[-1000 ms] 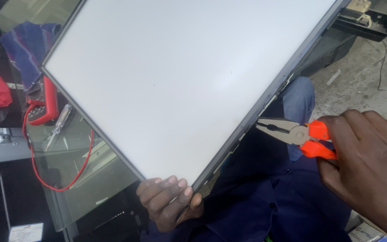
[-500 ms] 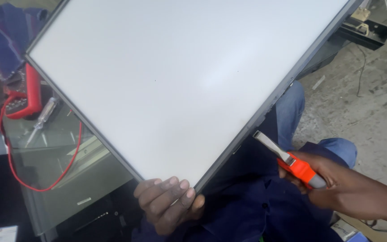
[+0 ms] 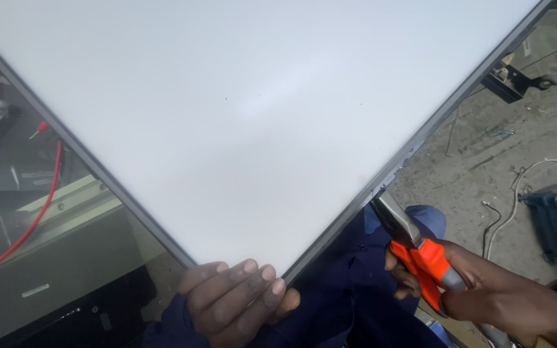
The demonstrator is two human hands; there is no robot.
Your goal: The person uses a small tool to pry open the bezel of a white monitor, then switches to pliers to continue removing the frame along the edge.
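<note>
Left hand (image 3: 236,303) clamps the white panel (image 3: 259,116) by its bottom corner; right hand (image 3: 485,296) squeezes orange pliers (image 3: 414,241) biting the frame edge above it; over-twisting risks cracking the panel.

Clutter around the work
A red wire (image 3: 37,216) crosses the glass tabletop (image 3: 46,258); a black bracket (image 3: 510,80) lies on the concrete floor (image 3: 485,167).

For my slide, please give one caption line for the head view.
Left hand steadies a white display panel at its corner; right hand sets orange-handled pliers against its frame.
</note>
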